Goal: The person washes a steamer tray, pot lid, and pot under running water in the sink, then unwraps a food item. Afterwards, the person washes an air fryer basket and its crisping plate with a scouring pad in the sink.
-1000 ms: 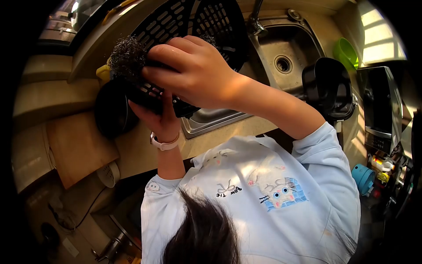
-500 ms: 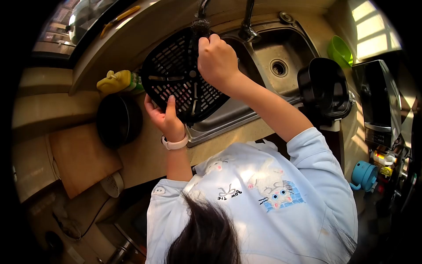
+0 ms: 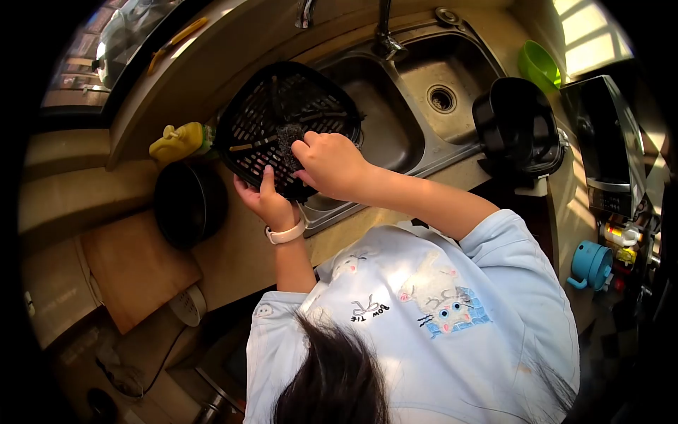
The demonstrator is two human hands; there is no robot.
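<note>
A black slotted basket plate (image 3: 247,120) is tilted over the left sink basin (image 3: 388,120). My left hand (image 3: 268,201) grips its near edge, thumb on the slotted side; a pale band circles that wrist. Pressed against the slots is a dark wire scrubber (image 3: 288,138), pinched in the closed fingers of my right hand (image 3: 330,162). The chrome faucet (image 3: 306,13) is above the far rim of the plate, apart from it.
A yellow bottle (image 3: 175,141) and a black pot (image 3: 189,205) stand left, near a wooden board (image 3: 138,268). To the right are a black container (image 3: 515,131), a green bowl (image 3: 538,65), a microwave (image 3: 607,148) and a blue pot (image 3: 592,263).
The scrubber went from beside the plate up to the faucet, then down onto the slots with my right hand. The plate turned and now lies lower, beneath the faucet.
</note>
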